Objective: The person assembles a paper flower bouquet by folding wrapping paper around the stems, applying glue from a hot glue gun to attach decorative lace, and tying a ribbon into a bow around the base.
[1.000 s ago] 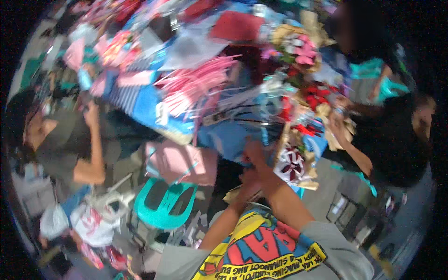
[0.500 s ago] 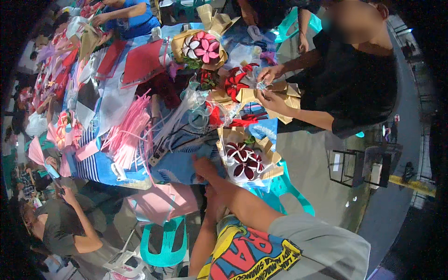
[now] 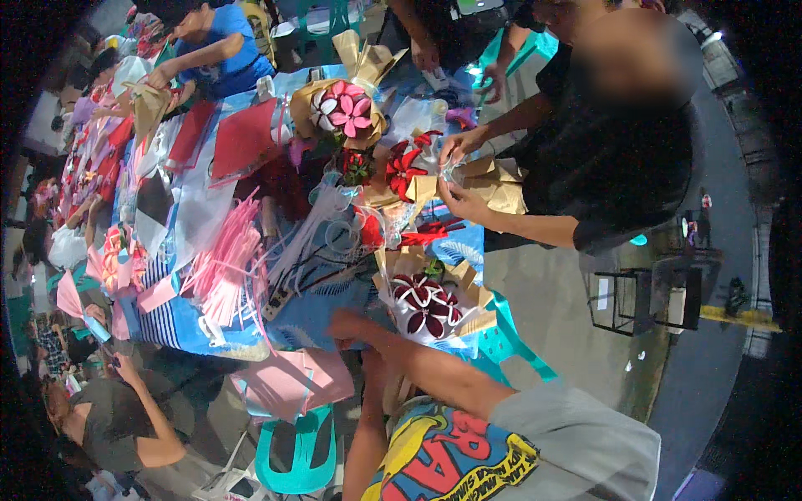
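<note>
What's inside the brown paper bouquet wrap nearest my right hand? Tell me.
The brown paper wrap holds maroon, white-edged fabric-like flowers with green leaves at their far side. Whatever lies beneath the petals is covered.

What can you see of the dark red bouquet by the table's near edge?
The bouquet has dark red, white-edged petals that look like fabric, and a bit of green at the top. White wrapping and brown paper surround it. It rests on the blue tablecloth, blooms facing the camera. The person's right forearm passes just below it in view; whether they touch is unclear.
</note>
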The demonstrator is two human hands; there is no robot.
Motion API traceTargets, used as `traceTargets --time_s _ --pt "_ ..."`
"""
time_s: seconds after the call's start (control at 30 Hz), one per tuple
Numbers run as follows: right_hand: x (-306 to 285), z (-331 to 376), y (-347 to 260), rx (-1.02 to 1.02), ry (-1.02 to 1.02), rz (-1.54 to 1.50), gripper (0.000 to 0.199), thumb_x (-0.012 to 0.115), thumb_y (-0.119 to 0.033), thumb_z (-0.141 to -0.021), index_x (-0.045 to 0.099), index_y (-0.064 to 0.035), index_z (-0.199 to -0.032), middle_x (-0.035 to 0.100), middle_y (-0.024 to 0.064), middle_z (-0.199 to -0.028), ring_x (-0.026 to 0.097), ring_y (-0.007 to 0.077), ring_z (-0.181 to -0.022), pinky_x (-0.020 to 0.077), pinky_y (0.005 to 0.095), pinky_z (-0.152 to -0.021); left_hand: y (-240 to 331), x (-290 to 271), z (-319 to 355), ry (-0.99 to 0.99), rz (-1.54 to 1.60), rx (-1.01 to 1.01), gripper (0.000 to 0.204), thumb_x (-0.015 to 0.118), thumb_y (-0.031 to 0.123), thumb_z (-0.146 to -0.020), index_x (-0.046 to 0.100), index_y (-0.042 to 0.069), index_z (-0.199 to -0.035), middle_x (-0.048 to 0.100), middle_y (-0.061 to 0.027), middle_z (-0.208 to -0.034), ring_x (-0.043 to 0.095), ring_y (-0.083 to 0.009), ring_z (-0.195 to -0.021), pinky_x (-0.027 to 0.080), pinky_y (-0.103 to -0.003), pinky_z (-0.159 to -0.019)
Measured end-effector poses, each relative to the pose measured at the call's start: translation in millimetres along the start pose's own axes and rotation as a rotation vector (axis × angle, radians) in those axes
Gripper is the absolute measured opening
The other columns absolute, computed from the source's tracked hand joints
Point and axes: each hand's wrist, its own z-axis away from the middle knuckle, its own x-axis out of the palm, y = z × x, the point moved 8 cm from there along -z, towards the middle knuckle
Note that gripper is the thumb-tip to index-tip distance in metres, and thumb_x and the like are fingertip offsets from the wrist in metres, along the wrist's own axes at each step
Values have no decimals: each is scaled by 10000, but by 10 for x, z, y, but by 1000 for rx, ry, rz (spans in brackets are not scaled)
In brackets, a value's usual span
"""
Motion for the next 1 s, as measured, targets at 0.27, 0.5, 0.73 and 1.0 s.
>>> traceTargets --time_s 0.27,0.5,0.73,1.0 --pt "-2484 2591 -1929 -676 177 -196 270 681 -260 -972 736 4 -973 764 122 -856 744 195 -752 596 311 -705 -158 -235 124 50 118 -21 551 910 364 -668 743 75 -1106 686 -139 -1225 658 -306 -1135 532 -455 -943" --pt "-6105 2682 -274 203 1509 359 415 680 -298 -810 735 24 -1066 760 182 -1089 741 287 -986 579 423 -834 -390 -197 105 114 -65 -13 561 900 424 -632 764 103 -1072 706 -145 -1116 623 -351 -1150 431 -474 -1055" --pt "-6399 1768 389 537 1057 329 341 660 -266 -808 731 0 -1009 731 160 -989 701 280 -887 554 428 -776 51 -398 167 108 -74 -45 596 927 449 -614 784 120 -1089 713 -126 -1091 643 -355 -1074 431 -485 -1060" --pt "-6317 1650 623 569 973 250 262 637 -230 -805 727 -27 -944 697 136 -876 656 272 -774 527 434 -709 -113 -323 191 106 -153 -76 660 932 507 -595 780 133 -1118 687 -120 -1102 619 -356 -1096 456 -533 -1012"
